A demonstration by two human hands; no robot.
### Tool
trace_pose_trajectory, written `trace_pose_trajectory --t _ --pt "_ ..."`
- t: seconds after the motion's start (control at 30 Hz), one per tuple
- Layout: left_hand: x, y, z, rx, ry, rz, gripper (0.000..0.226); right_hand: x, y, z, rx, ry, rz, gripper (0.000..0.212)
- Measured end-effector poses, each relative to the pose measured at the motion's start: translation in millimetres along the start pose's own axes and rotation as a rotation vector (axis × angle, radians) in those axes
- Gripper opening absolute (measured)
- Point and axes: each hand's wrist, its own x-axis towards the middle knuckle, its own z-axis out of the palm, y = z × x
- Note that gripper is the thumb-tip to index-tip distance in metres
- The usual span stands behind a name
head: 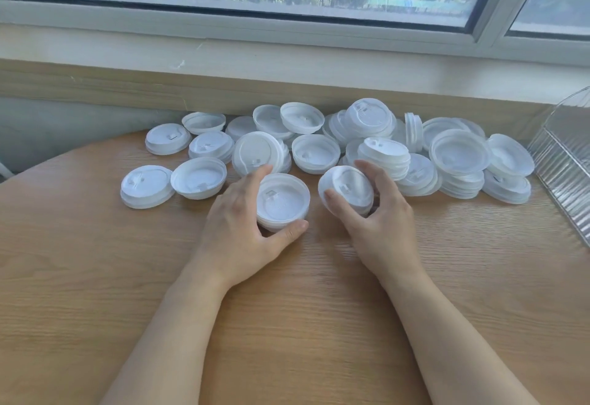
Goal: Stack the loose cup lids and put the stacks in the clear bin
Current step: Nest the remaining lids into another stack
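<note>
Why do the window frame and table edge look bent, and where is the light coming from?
Head view: the wide-angle lens bows the window frame and table; daylight from the window lights the white lids softly, with faint shadows under both hands, left and right; edges look slightly soft.

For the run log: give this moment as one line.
left hand: gripping lid stack | right hand: gripping tilted lid | bin: right, no stacks seen inside
</note>
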Motion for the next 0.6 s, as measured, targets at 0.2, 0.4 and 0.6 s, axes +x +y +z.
trace_pose_trajectory --t 0.2,0.4,0.6 --pt "-2.7 -2.7 -1.5 -0.059 -0.042 0.006 0.104 1.8 -0.8 -5.9 0.291 -0.101 0.021 0.050" --pt "3.1 -2.3 -1.8 -0.096 -0.062 0.003 0.104 1.2 -5.7 -1.5 0.190 -0.180 -0.041 0.045" --pt "3.7 -2.0 -1.0 -0.111 -0.050 0.004 0.104 -1.6 -1.7 0.4 0.053 -0.232 -0.082 0.052"
